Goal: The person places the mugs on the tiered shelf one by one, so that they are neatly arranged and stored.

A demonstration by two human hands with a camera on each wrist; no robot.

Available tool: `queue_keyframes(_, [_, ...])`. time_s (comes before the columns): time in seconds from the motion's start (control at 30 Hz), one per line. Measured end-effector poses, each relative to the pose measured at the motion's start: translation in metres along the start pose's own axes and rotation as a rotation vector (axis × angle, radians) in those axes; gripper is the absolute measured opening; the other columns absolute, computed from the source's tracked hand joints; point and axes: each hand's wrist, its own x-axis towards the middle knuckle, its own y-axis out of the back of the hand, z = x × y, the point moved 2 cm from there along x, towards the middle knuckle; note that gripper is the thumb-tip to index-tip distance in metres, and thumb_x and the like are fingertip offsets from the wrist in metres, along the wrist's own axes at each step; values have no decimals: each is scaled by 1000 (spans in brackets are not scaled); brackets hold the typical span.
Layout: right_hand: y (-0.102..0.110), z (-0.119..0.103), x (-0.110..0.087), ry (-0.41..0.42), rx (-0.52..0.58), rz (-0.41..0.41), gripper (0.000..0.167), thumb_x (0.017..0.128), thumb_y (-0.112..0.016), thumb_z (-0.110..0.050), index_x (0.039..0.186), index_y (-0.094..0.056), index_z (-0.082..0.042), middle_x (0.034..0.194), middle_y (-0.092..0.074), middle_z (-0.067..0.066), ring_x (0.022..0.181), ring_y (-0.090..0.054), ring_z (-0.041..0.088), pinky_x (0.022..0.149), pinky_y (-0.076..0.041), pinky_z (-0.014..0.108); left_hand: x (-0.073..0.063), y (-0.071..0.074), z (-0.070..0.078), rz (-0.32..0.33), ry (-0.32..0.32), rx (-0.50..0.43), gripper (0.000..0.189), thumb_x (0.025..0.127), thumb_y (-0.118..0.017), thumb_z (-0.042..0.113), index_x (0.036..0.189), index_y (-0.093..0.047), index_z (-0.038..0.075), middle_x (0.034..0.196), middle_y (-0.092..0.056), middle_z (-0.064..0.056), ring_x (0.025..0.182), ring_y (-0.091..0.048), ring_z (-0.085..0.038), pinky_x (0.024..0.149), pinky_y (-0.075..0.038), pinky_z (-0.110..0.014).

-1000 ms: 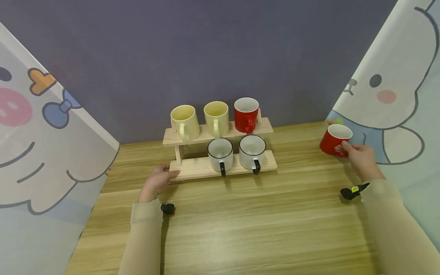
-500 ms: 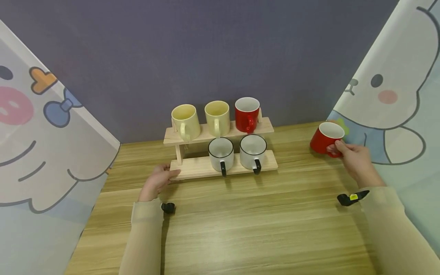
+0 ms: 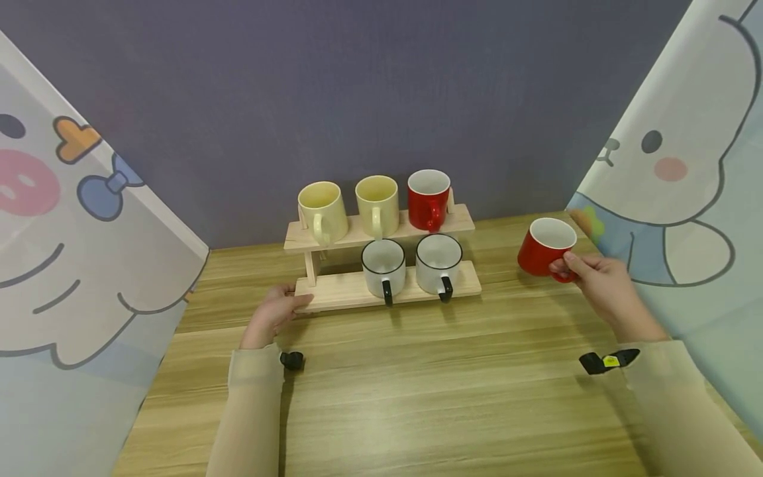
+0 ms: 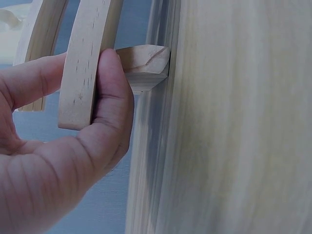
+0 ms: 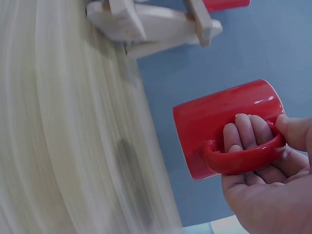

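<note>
My right hand [image 3: 602, 285] grips a red mug [image 3: 539, 257] by its handle, fingers through the loop and thumb at the rim side. In the right wrist view the mug [image 5: 214, 122] hangs above the table with its shadow below. At the left end of the two-tier wooden rack [image 3: 334, 289], my left hand [image 3: 274, 315] pinches the lower board [image 4: 80, 73] between thumb and fingers. Two white mugs with black rims, one of them the white mug [image 3: 438, 265], stand on the lower board. The upper board bears two yellow mugs, including the yellow mug [image 3: 326, 215], and another red mug [image 3: 420, 205].
A wood-grain table [image 3: 381, 391] spreads in front of the rack. Behind it rises a grey-blue backdrop [image 3: 381, 86]. Cartoon-printed panels flank both sides, such as the right panel [image 3: 685, 218]. Bare board shows left of the white mugs.
My right hand has carried the red mug leftward, nearer the rack. My left hand keeps its hold on the lower board, and the mugs on the rack stay where they were.
</note>
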Motion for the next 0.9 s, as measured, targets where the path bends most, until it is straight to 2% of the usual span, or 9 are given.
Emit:
queue_keyframes(0.23, [-15,-7,-8,49,80,-121,25,105,-58,-7,102,-73,14,90,-75,11,87,-72,16,83,-54,21,0,1,-1,-15,-11,14,48,104,-60,7,140,-38,-17,120,-53,-23,101,-62,-27,94,-53,-43])
queue_keyframes(0.37, [-23,-15,-14,44,63,-163,25,105,-57,-5,101,-73,13,90,-75,11,88,-72,16,84,-54,21,0,-1,-1,-15,-10,3,48,103,-60,5,139,-39,-17,120,-53,-23,101,-63,-27,95,-52,-45])
queue_keyframes(0.47, [-28,-21,-19,25,-24,-183,26,105,-58,-7,101,-72,15,91,-75,11,87,-71,16,83,-53,20,0,-1,0,-9,-7,-4,47,103,-60,5,139,-39,-17,120,-55,-23,101,-64,-27,95,-53,-45])
queue_keyframes(0.67, [-37,-30,-30,9,-305,-216,31,106,-58,-13,107,-70,15,97,-75,12,91,-70,17,81,-53,21,-1,-2,1,-4,-5,-11,50,103,-60,5,141,-37,-18,123,-54,-27,105,-64,-30,97,-51,-46])
queue_keyframes(0.73, [-40,-31,-33,23,-341,-241,30,107,-57,-12,106,-71,14,97,-75,12,91,-71,16,81,-53,22,-1,-2,2,-6,-4,-11,52,103,-60,6,142,-35,-18,124,-53,-28,105,-63,-31,97,-51,-47])
queue_keyframes(0.9, [-46,-32,-37,74,-199,-376,25,106,-51,1,102,-68,18,96,-75,15,93,-70,17,83,-54,24,-2,-1,1,-9,-7,-2,54,103,-61,7,142,-34,-19,124,-53,-28,106,-63,-31,97,-51,-47])
